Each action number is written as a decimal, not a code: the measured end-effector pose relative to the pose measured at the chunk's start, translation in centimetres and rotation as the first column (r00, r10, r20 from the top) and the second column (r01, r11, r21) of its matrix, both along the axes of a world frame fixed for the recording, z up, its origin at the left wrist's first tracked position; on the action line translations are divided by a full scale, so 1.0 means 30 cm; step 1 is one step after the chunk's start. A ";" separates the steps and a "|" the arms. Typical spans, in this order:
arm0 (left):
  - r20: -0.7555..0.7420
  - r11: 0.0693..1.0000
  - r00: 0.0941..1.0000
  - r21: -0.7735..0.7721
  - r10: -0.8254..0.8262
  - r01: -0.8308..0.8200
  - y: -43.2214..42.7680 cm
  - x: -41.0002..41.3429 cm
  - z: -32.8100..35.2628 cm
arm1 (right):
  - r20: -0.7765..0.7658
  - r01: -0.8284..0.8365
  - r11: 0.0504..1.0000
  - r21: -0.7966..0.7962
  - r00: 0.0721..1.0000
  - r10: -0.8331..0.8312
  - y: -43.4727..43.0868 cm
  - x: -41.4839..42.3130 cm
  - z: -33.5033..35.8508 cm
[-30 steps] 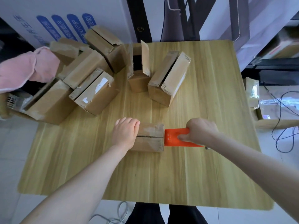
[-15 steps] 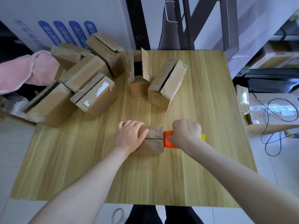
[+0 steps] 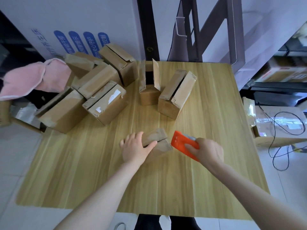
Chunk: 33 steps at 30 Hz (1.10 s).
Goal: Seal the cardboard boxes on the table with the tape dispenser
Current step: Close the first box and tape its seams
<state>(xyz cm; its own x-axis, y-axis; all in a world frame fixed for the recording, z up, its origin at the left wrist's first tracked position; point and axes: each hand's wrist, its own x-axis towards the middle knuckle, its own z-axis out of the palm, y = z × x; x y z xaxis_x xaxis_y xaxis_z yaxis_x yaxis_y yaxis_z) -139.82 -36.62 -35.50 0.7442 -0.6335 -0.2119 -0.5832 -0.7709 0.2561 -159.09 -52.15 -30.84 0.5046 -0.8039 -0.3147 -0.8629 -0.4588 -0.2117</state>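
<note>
box (image 3: 159,136) turned, dispenser (image 3: 181,141) tilted (both diagonal)

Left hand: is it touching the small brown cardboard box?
Touching. Head view shows the left hand gripping the small brown cardboard box, thumb on its top.

A small box (image 3: 159,141) lies mid-table (image 3: 207,180), towards the near edge, held in the left hand (image 3: 135,149). The tape dispenser (image 3: 181,142), held in the right hand (image 3: 209,152), is just beside the box's right end. Behind them a pair of boxes (image 3: 174,98) stands near the far edge, and a pile of boxes (image 3: 99,90) crowds the far left corner.
</note>
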 end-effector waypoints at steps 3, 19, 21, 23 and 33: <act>-0.108 0.959 0.954 0.062 0.281 -0.275 0.053 -0.039 0.016 | 0.251 0.068 0.991 0.113 0.963 -0.095 0.000 -0.012 0.051; -0.720 0.744 0.655 -0.563 -0.229 -0.359 -0.002 0.001 0.466 | 0.705 -0.041 0.972 0.230 0.696 -0.137 0.124 0.003 0.264; -0.676 0.741 0.699 -0.589 -0.231 -0.324 0.005 -0.001 0.474 | 0.704 -0.044 0.975 0.219 0.699 -0.126 0.127 0.009 0.272; -0.645 0.743 0.727 -0.601 -0.233 -0.295 0.010 -0.001 0.485 | 0.703 -0.051 0.976 0.211 0.701 -0.116 0.132 0.012 0.278; -0.617 0.819 0.740 -0.550 -0.267 -0.162 0.024 -0.009 0.510 | 0.619 -0.075 0.991 0.115 0.785 -0.013 0.159 -0.005 0.302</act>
<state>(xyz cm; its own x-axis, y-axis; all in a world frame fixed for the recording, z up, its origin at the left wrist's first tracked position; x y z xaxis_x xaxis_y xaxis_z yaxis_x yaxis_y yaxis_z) -140.09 -35.90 -20.21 0.5153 -0.8255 -0.2301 -0.1395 -0.3457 0.9279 -159.26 -47.37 -21.79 0.6496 -0.7599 -0.0241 -0.5130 -0.4147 -0.7515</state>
